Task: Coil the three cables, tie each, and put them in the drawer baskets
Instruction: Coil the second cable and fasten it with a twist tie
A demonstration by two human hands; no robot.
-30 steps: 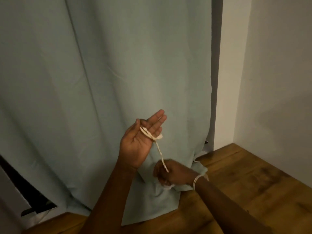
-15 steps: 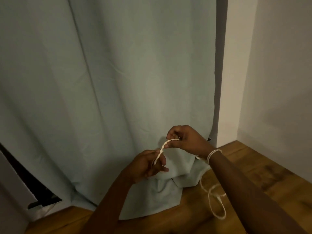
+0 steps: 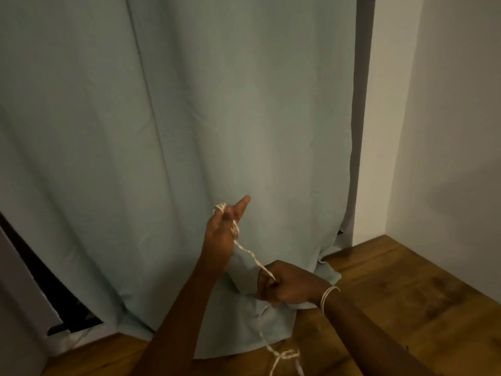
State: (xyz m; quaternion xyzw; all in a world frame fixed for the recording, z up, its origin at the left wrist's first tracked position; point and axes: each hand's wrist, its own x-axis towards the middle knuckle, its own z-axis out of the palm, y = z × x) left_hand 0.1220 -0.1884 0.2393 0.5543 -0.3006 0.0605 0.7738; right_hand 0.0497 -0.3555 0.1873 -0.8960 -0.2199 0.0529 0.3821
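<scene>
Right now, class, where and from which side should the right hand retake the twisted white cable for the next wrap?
Judging by its pose, grip the twisted white cable on the taut span between the left hand and right hand, coming from its right. The loose tail on the wooden floor would give no tension.

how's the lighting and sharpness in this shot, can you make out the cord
Head view: dim, warm light, soft all over; the pale cord stands out between left hand and right hand, its tail blurring near the floor; curtain evenly lit, no glare.
</scene>
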